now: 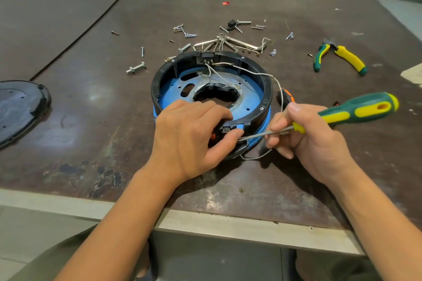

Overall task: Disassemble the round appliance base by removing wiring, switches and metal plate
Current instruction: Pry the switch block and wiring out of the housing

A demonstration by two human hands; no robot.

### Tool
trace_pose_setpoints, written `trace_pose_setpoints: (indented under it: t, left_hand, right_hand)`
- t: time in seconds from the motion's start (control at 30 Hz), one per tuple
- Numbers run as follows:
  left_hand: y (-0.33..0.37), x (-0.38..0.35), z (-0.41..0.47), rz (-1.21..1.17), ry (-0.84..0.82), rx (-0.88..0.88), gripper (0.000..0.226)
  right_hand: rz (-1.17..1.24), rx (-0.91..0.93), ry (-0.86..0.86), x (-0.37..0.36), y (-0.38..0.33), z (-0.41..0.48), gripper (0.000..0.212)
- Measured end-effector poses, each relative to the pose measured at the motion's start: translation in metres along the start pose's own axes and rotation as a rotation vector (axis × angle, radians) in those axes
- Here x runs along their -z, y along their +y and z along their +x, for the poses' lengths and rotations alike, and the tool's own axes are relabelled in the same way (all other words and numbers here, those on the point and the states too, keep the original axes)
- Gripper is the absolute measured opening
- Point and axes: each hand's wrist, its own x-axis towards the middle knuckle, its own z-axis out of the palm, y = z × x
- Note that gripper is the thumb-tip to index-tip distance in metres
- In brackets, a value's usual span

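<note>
The round appliance base (pixel 267 89), a black ring with a blue wall, sits mid-table. Inside lies a blue metal plate (pixel 247 100) with a torn centre hole. White wires (pixel 255 72) run from a far-side connector over the rim to the right. My left hand (pixel 189 134) grips the near rim, fingers curled around a black switch block with an orange part (pixel 213 137). My right hand (pixel 312 141) holds a green-and-yellow screwdriver (pixel 356 112); its shaft points left into the switch area beside my left thumb.
Loose screws and bolts (pixel 137 68) and bent metal strips (pixel 242 44) lie behind the base. Green-yellow pliers (pixel 342 57) rest at the right. A black round cover (pixel 18 109) lies at the left edge. A small orange-black part (pixel 286 96) sits right of the base.
</note>
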Motion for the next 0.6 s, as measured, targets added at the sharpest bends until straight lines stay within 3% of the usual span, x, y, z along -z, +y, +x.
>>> trace_pose_setpoints:
  t: [0.1,0.37,0.5,0.6]
  left_hand:
    - [0.000,0.001,0.001,0.003,-0.004,0.001,0.033]
    - [0.006,0.001,0.003,0.015,-0.009,0.041,0.030]
    - [0.004,0.003,0.002,0.019,-0.020,0.032,0.031]
    - [0.003,0.003,0.003,0.020,-0.054,0.008,0.035]
  right_hand:
    - [-0.001,0.045,0.001,-0.003,-0.002,-0.003,0.035]
    - [0.066,-0.270,0.153,-0.012,-0.008,0.002,0.053]
    - [0.156,-0.392,0.161,-0.013,-0.002,0.004,0.048]
    - [0.135,-0.343,0.109,-0.006,-0.005,0.001,0.044]
